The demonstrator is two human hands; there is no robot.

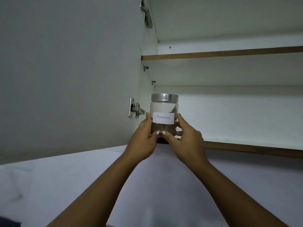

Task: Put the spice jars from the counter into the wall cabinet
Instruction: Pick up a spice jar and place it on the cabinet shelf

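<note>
A clear spice jar (164,110) with a silver lid and a white label reading "Cinnamon" stands upright at the front left corner of the wall cabinet's lower shelf (246,147). Brown pieces fill its lower part. My left hand (144,136) grips the jar's left side and my right hand (186,138) grips its right side. Both thumbs meet at the jar's base in front. Whether the jar's bottom rests on the shelf is hidden by my thumbs.
The cabinet door (70,71) hangs open to the left on a metal hinge (136,110). An upper shelf (221,54) spans the cabinet above the jar. The lower shelf stretches bare to the right. White wall (82,185) lies below the cabinet.
</note>
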